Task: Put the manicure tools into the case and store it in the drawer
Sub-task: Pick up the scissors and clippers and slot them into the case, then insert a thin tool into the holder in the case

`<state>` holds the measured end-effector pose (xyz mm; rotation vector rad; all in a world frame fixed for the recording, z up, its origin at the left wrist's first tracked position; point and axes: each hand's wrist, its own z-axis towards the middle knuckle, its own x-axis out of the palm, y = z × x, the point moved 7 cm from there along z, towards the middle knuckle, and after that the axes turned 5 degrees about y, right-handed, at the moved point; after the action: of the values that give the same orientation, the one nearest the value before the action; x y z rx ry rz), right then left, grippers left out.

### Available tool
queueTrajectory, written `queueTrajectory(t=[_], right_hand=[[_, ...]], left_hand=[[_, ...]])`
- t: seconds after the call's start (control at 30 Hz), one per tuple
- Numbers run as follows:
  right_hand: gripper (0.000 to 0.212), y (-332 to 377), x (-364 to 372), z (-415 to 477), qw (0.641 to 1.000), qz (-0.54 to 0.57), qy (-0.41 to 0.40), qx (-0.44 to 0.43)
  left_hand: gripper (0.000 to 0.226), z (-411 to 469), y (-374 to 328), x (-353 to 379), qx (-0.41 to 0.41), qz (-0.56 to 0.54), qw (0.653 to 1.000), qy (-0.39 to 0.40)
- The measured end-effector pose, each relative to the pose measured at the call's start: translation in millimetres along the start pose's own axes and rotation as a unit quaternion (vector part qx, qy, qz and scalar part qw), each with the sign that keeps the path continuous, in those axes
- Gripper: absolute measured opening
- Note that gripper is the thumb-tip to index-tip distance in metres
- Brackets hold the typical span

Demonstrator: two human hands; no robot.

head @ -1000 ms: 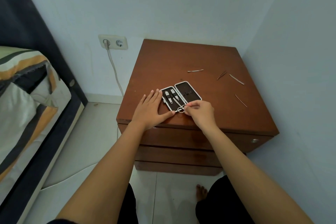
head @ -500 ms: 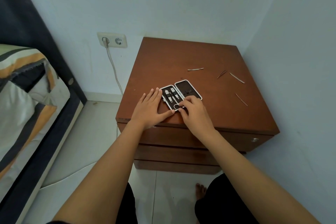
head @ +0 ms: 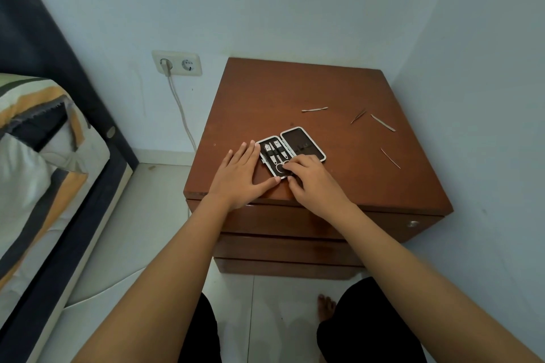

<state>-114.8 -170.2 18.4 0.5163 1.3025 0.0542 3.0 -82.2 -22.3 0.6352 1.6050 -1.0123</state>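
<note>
An open black manicure case (head: pixel 298 143) with a white rim lies on the brown nightstand top (head: pixel 324 88), near its front edge. Its left half holds clippers and small scissors (head: pixel 278 167). My left hand (head: pixel 240 174) lies flat beside the case, fingers spread, thumb at its front corner. My right hand (head: pixel 312 180) pinches the scissors' ring handles at the case's near end. Several thin metal tools lie loose further back and right: a pusher (head: pixel 314 109), tweezers (head: pixel 358 116), a file (head: pixel 382 122) and a thin pick (head: pixel 390 158).
The nightstand has drawers in front (head: pixel 283 224) with a small knob (head: pixel 413 224) at the right. A wall stands close on the right. A bed (head: pixel 38 174) is at the left, with a wall socket and cable (head: pixel 177 63). My foot (head: pixel 326 306) rests on the tiled floor.
My right hand has slid left and forward onto the near end of the case, pressing the scissors into its left half. My left hand has stayed in place.
</note>
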Motion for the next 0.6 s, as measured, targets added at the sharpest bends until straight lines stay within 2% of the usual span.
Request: queueTrajectory(t=[0.13,0.23,0.37,0.53,0.6], right_hand=[[0.032,-5,4,5,0.999,0.021,0.042,-0.002],[0.029,-13,-7,7,0.997,0.079,0.015,0.006],[0.030,-54,-36,14,0.987,0.090,-0.086,0.101],[0.032,-126,-69,41,0.960,0.058,-0.144,0.232],[0.035,-152,-76,55,0.950,0.051,-0.136,0.277]], left_hand=[[0.097,-1,-1,-1,-0.002,-0.003,1.000,-0.004],[0.096,-2,-1,-3,-0.004,-0.007,1.000,-0.008],[0.098,-2,-1,-3,-0.011,-0.013,1.000,-0.012],[0.107,-1,-4,-3,-0.028,-0.013,0.999,-0.038],[0.107,-2,-4,-3,-0.031,-0.007,0.998,-0.049]])
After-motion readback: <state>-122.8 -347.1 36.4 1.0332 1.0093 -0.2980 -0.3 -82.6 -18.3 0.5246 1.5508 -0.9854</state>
